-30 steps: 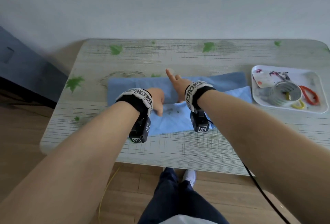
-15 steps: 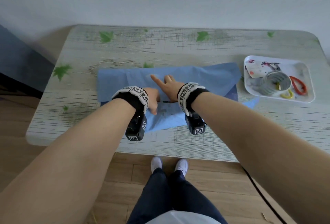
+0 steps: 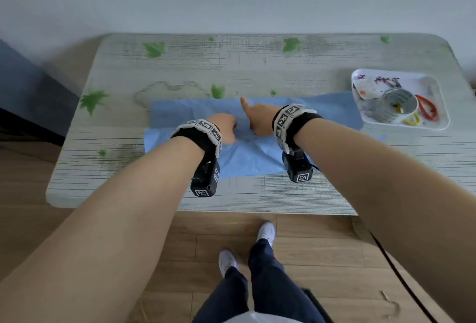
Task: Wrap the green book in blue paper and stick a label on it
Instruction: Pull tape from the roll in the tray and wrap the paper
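Note:
The blue paper point(image 3: 257, 157) lies spread across the middle of the table, folded into overlapping layers with creases. No green book shows; the paper covers whatever is beneath it. My left hand point(image 3: 224, 128) rests on the paper's middle with its fingers curled down onto the sheet. Just to its right, my right hand point(image 3: 257, 119) presses on the paper with one finger stretched toward the far edge. The two hands are nearly touching. A label card point(image 3: 365, 88) lies in the white tray at the right.
The white tray point(image 3: 427, 83) at the table's right end also holds a tape roll point(image 3: 398, 103), a red loop point(image 3: 427, 107) and a yellow piece point(image 3: 412, 120). The table point(image 3: 231, 62) has a leaf print. My legs and shoes stand below its near edge. A black cable hangs at the right.
Both hands stay on the middle of the paper. My right hand's stretched finger now points further toward the far edge. The head view has shifted.

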{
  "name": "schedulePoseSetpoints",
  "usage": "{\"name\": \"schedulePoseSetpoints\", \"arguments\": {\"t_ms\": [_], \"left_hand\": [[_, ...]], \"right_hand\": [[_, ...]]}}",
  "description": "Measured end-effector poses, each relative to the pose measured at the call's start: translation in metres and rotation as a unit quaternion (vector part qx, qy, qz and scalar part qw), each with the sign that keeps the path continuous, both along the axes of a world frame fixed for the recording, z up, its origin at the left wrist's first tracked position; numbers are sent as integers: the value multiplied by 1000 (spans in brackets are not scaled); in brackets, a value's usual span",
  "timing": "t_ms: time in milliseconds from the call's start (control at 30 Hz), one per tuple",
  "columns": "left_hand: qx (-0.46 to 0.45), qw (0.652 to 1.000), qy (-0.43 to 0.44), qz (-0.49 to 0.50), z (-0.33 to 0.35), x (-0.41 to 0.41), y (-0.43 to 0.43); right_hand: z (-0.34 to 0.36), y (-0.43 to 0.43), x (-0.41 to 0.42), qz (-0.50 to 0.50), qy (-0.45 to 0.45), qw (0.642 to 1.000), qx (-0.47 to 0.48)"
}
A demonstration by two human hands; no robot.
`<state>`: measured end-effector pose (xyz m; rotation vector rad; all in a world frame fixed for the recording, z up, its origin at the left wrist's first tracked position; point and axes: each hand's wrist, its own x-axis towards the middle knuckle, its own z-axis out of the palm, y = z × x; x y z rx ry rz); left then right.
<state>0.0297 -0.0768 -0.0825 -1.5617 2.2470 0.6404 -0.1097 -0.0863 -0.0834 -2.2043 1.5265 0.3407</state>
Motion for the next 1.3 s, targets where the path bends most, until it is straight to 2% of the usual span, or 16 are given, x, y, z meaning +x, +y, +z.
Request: {"name": "schedulePoseSetpoints", "arguments": {"t_ms": [267, 400, 667, 833, 967, 1100, 1300], "left_hand": [[-7, 999, -25, 39, -8, 28, -9], [5, 998, -28, 58, -13, 37, -11], [-21, 994, -62, 93, -21, 46, -3], [-77, 988, -83, 106, -25, 44, 9], [-58, 987, -37, 148, -34, 52, 14], [-115, 982, -44, 141, -33, 51, 12], [-51, 990, 17, 133, -40, 61, 17]], "right_hand": [[-3, -8, 24, -22, -83, 994, 75], [-9, -7, 22, 14, -75, 991, 109], [-24, -2, 23, 43, -81, 995, 37], [-29, 1, 34, 57, -71, 996, -2], [-29, 11, 43, 70, -6, 995, -72], [-25, 11, 48, 54, 40, 993, -98], [-25, 5, 34, 16, 67, 994, -85]]}}
